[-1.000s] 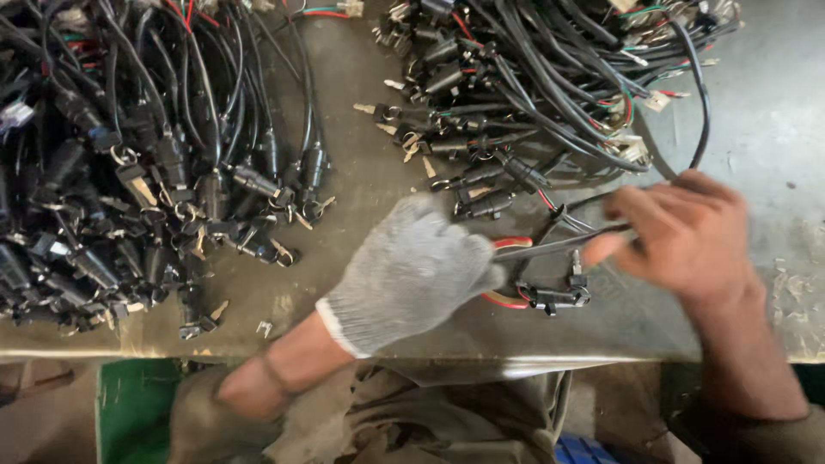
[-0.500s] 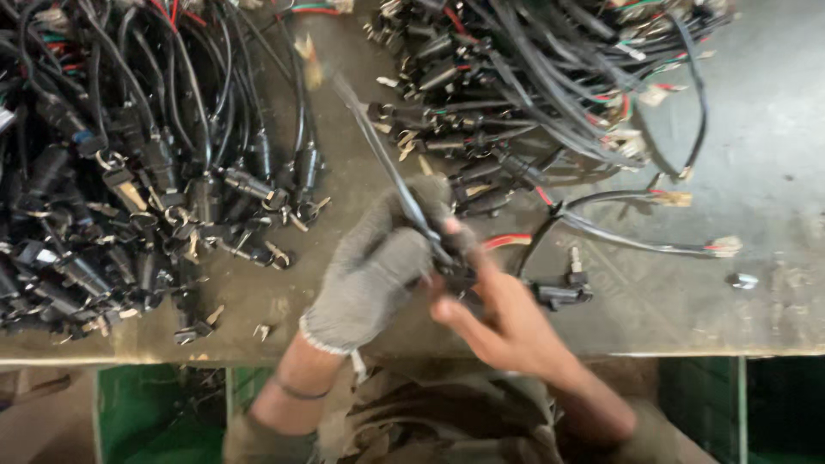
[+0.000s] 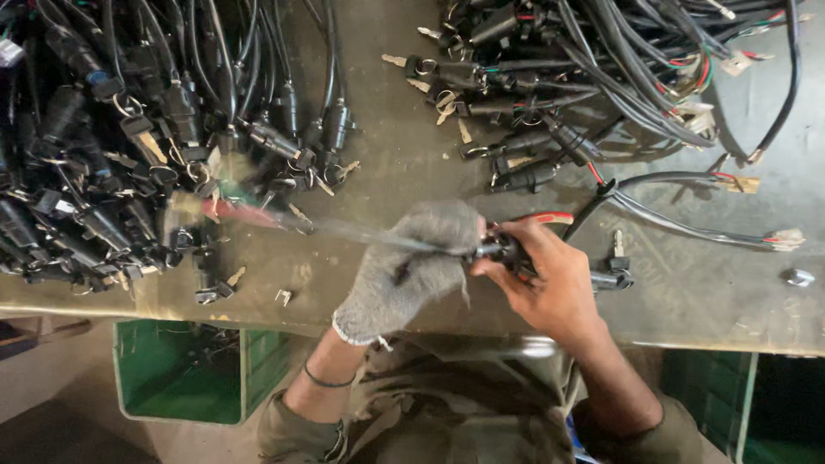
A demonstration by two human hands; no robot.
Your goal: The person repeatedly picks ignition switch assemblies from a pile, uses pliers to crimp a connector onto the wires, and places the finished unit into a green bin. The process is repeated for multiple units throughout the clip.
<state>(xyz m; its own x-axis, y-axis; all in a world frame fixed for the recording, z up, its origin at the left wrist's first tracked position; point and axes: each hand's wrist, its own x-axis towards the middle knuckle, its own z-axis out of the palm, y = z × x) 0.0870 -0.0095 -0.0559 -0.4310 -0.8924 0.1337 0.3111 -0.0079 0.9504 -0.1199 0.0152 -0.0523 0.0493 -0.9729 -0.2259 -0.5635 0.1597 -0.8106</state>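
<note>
- 2 hands meet at the near table edge: gloved left hand (image 3: 412,266) and bare right hand (image 3: 550,279) both closed on a black lock cable (image 3: 503,249), motion-blurred leftward.
- Left heap (image 3: 103,155) looks sorted; far-right tangle (image 3: 584,77) appears left to do.

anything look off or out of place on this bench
Mostly no: two sorted heaps of black cabled key switches. The strays stand out: a small metal cap lies alone near the right edge, and a loose key sits at the front edge by the left heap. The cable in the gloved left hand is motion-blurred.
</note>
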